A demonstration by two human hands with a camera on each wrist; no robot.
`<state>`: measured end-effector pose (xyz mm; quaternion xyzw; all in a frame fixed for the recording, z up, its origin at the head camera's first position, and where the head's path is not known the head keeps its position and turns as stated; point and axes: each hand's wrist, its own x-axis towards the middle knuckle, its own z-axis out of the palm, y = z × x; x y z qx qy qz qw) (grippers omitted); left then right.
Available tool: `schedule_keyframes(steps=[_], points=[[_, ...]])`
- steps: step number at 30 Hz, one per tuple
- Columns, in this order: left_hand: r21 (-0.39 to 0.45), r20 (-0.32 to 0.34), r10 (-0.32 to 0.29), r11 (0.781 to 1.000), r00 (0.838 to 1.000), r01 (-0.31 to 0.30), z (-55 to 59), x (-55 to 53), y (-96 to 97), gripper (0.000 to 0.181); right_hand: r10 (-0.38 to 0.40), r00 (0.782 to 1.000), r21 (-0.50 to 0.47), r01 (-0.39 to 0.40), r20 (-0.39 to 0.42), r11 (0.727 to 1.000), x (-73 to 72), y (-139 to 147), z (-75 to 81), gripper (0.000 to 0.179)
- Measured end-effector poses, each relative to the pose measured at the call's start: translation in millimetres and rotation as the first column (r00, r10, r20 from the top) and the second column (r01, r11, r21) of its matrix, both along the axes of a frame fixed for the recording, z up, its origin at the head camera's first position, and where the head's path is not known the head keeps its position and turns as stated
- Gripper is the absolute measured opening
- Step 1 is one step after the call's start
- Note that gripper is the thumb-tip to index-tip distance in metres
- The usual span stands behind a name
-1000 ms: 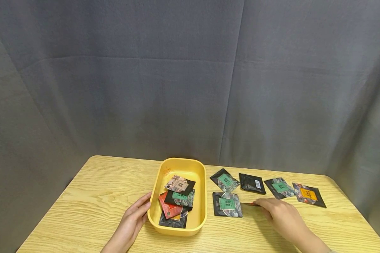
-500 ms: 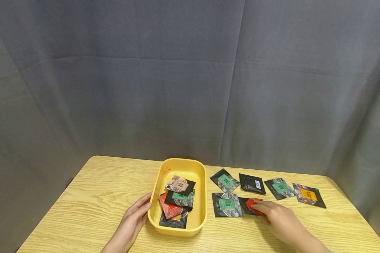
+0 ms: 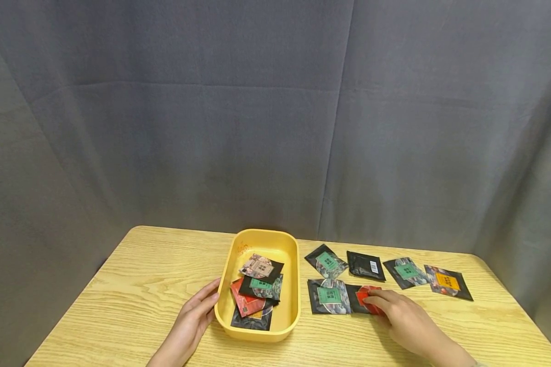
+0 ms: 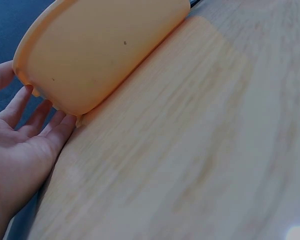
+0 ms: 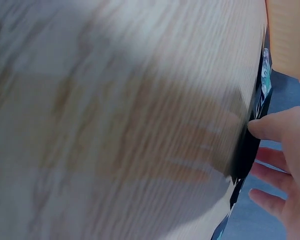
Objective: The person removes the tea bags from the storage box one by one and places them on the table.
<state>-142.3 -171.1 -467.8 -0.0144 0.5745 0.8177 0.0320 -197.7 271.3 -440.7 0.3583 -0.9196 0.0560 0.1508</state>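
Note:
My left hand (image 3: 190, 318) lies against the outside of a yellow plastic box (image 3: 259, 335), its fingers along the near left corner. In the left wrist view those fingers touch the orange-looking wall (image 4: 105, 55) near its end. My right hand (image 3: 410, 318) pinches a black sachet with a red label (image 3: 360, 295), which lies low at the table with its right side covered by the fingers. The right wrist view has the thumb at the dark sachet's edge (image 5: 247, 155). Directly left, edge to edge with it, lies a green-labelled sachet (image 3: 329, 296).
Inside the box is a loose pile of sachets, a pink-labelled one (image 3: 260, 267) on top. Behind my right hand lie two green-labelled sachets (image 3: 327, 261), a plain black one (image 3: 365, 266) and an orange-labelled one (image 3: 447, 282). A grey curtain (image 3: 257, 127) hangs behind the wooden table (image 3: 165, 270).
The red-labelled sachet, edge-on in my right fingers a second ago, has tipped down flat beside the green-labelled one and shifted slightly. My left hand and the box have stayed put.

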Motion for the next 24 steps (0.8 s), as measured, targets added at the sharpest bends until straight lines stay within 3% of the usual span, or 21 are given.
schedule_keyframes(steps=[11, 19, 24], points=[[0.001, 0.001, 0.001, 1.0, 1.0, -0.001, 0.0, 0.2, 0.2, 0.06, 0.006, 1.0, -0.004, -0.006, -0.003, 1.0, 2.0, 1.2, 0.0, 0.043], [-0.013, -0.006, 0.007, 1.0, 1.0, -0.007, -0.4, 0.1, 0.8, 0.06, 0.166, 0.976, -0.085, -0.179, -0.143, 0.98, -1.1, -4.7, 1.6, 0.036], [-0.009, 0.006, 0.012, 1.0, 1.0, -0.012, -0.8, -0.8, 0.4, 0.06, 0.18, 0.973, -0.067, -0.191, -0.145, 0.979, -0.2, -11.2, 7.8, 0.034]])
